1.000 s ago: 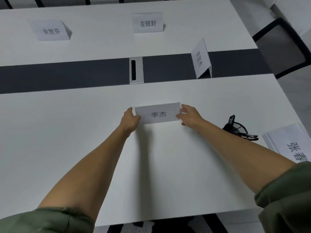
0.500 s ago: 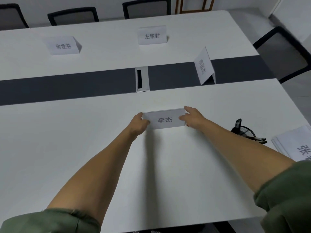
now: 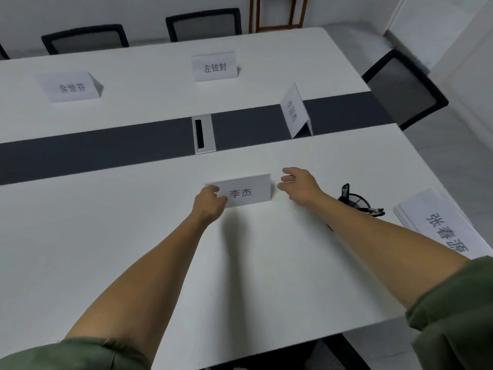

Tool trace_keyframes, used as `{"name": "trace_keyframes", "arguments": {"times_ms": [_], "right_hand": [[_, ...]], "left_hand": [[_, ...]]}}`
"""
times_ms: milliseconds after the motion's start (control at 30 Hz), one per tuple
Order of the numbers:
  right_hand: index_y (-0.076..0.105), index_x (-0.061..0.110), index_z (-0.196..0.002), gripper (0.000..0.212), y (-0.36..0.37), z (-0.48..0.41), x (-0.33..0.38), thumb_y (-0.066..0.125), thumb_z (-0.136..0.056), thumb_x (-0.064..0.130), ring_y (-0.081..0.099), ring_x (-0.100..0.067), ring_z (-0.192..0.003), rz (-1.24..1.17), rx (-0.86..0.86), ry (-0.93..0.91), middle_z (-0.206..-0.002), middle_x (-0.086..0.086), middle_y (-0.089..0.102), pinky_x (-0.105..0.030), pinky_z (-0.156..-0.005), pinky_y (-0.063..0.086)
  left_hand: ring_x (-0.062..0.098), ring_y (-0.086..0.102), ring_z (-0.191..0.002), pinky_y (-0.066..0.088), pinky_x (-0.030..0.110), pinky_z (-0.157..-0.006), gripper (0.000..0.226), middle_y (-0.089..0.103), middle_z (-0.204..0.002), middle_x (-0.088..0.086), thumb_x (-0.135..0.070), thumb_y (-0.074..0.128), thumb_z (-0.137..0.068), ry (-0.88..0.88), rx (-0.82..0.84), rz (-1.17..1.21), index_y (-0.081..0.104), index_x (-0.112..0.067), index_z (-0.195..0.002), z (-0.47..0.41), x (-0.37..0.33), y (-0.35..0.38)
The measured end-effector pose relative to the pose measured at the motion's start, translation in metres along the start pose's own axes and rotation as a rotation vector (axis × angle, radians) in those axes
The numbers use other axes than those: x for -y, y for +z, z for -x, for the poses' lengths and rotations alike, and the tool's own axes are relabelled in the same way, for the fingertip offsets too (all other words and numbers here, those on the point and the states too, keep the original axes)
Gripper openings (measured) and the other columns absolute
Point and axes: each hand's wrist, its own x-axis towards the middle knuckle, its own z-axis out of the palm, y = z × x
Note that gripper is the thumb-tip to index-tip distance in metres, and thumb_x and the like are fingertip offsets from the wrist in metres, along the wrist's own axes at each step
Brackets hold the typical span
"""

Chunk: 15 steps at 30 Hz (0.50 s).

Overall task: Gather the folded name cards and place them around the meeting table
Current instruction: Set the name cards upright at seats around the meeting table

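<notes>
1. Fingers (image 3: 214,189) of the left hand (image 3: 210,202) pinch the left end of the card (image 3: 249,192); it stands upright on the table (image 3: 133,236), on the near side of the dark strip (image 3: 80,156);
2. right hand (image 3: 300,186) hovers just beside the card's right end, fingers loosely apart, touching nothing;
3. a card stack (image 3: 437,222) lies at the table's right edge, near a pen pot (image 3: 354,201).

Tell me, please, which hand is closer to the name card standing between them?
Left. The left hand grips the name card at its left end; the right hand hovers just beyond its right end, not touching.
</notes>
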Motion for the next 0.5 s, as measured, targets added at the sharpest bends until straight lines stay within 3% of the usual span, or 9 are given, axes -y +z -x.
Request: {"name": "trace_keyframes", "arguments": {"times_ms": [167,300,500], "right_hand": [[0.065,0.013,-0.119,0.032,-0.078,0.046,0.001,0.062,-0.088,0.017,0.069,-0.018,-0.092,-0.033,-0.197,-0.091,-0.089,-0.002,0.073,-0.038,-0.08,0.058],[0.068,0.014,-0.11,0.024,-0.144,0.078,-0.026,0.064,-0.087,0.017,0.071,-0.016,-0.083,-0.043,-0.32,-0.094,-0.081,-0.001,0.073,-0.035,-0.077,0.057],[0.07,0.018,-0.102,0.02,-0.234,0.118,-0.103,0.066,-0.083,0.023,0.071,-0.018,-0.084,-0.023,-0.442,-0.004,-0.074,0.003,0.072,-0.041,-0.078,0.058]], "left_hand": [[0.032,0.064,-0.104,0.052,0.041,-0.094,0.034,0.066,-0.118,0.017,-0.015,0.052,-0.092,0.14,0.021,-0.054,0.061,-0.005,-0.123,0.033,-0.039,0.026],[0.028,0.067,-0.096,0.054,0.039,-0.088,0.033,0.07,-0.108,0.015,-0.016,0.05,-0.091,0.262,0.021,-0.109,0.063,-0.007,-0.12,0.067,-0.079,0.059],[0.024,0.066,-0.082,0.052,0.03,-0.076,0.031,0.069,-0.085,0.006,-0.019,0.05,-0.091,0.434,0.038,-0.224,0.064,-0.01,-0.117,0.123,-0.131,0.126]]}}
